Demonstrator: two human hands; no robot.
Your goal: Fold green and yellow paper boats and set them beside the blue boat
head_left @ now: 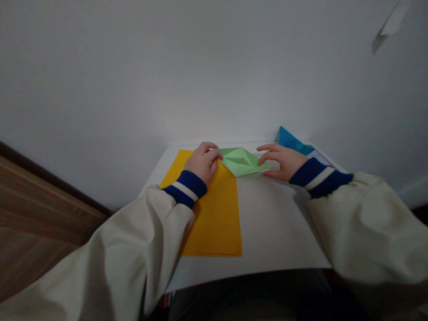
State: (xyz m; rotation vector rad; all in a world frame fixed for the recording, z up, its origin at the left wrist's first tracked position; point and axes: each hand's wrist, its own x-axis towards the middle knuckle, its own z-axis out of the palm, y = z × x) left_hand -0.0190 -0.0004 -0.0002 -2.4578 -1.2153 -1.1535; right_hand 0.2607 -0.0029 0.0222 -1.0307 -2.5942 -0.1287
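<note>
- Where the two hands meet at the far edge of the white tabletop (pixel 277 232), a green folded paper (pixel 242 161) lies between them. Its long axis runs left to right, with a point at each end.
- Left hand (pixel 202 162): the fingers are curled, and thumb and fingertips are closed on the paper's left point. The paper lies directly to this hand's right.
- Right hand (pixel 282 161): the index finger stretches above and the thumb sits below, the tips closed on the right point. The paper lies directly to its left. Both hands are equally near, each touching one end.
- Position of the paper: flat or nearly flat, with its left part over the far end of a yellow sheet (pixel 214 218) and its right part over bare tabletop. Raised creases cross its middle.
- Surroundings: a blue paper (pixel 290 140) leans by the wall (pixel 200 67) just behind the right hand, apart from the green one. Wooden floor (pixel 33 214) shows at far left.
- Obstructions: nothing lies between the hands but the paper itself. The cream sleeves (pixel 117 258) cover the near corners of the tabletop.
</note>
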